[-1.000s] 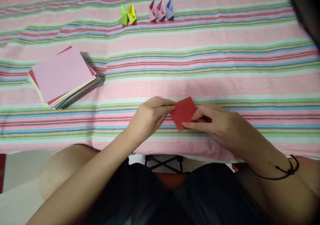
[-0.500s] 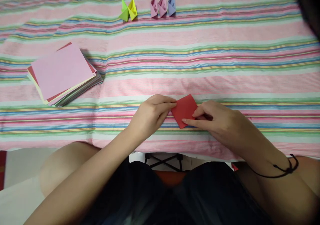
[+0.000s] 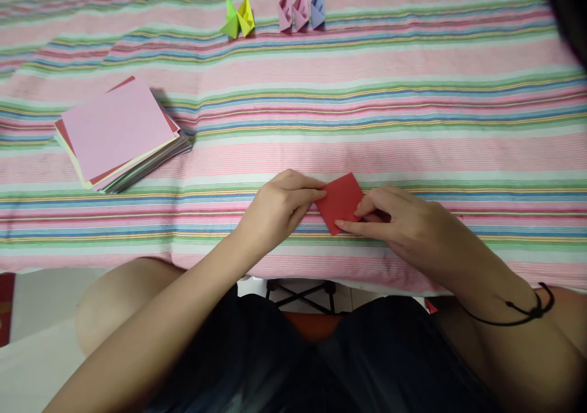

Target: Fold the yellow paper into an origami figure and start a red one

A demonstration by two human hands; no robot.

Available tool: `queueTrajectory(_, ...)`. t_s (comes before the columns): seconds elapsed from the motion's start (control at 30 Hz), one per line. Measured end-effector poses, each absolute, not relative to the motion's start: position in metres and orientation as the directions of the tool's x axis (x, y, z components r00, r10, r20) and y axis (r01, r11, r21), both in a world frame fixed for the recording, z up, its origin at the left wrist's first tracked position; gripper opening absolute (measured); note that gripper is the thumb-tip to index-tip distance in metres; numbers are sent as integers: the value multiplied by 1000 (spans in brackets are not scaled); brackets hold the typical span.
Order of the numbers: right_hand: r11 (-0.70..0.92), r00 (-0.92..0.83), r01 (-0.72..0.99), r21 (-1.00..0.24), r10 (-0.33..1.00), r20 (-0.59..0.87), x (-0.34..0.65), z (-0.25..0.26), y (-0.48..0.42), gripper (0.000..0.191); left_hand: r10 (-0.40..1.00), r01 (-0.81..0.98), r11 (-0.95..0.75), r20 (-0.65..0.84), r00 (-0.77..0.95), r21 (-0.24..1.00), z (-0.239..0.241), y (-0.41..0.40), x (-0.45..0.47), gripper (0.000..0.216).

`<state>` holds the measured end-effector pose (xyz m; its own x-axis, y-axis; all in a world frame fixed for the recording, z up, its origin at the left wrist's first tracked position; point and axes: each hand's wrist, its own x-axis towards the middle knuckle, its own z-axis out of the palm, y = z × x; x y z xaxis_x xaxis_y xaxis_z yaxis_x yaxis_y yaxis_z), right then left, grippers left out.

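A small piece of red folded paper lies on the striped cloth near the table's front edge, between my two hands. My left hand pinches its upper left corner, fingers pressed together. At its lower right side, my right hand grips the edge, with the thumb along the bottom corner and the index finger bent onto the paper. The fingertips of both hands partly cover the paper's edges. A thin black cord is around my right wrist.
A stack of coloured paper with a pink sheet on top sits at the left. At the back stand folded paper pieces: a green one, a yellow one, two pink ones and a blue one. The striped tablecloth covers the table.
The view has shifted very slightly. Both hands keep the same hold on the red paper, and nothing else has visibly moved.
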<state>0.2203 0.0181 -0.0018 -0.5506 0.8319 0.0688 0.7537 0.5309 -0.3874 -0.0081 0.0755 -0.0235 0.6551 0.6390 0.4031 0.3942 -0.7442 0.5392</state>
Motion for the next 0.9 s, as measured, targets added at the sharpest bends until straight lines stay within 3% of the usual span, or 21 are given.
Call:
queueTrajectory(0.27, 634, -631, 726, -266, 768, 107, 222, -3, 17, 27, 637, 398, -744, 387, 667, 537, -23, 76, -9, 21)
queueTrajectory(0.9, 586, -585, 738, -334, 803, 117, 223, -6, 17, 30, 632, 399, -751, 398, 665, 526, -23, 76, -9, 21)
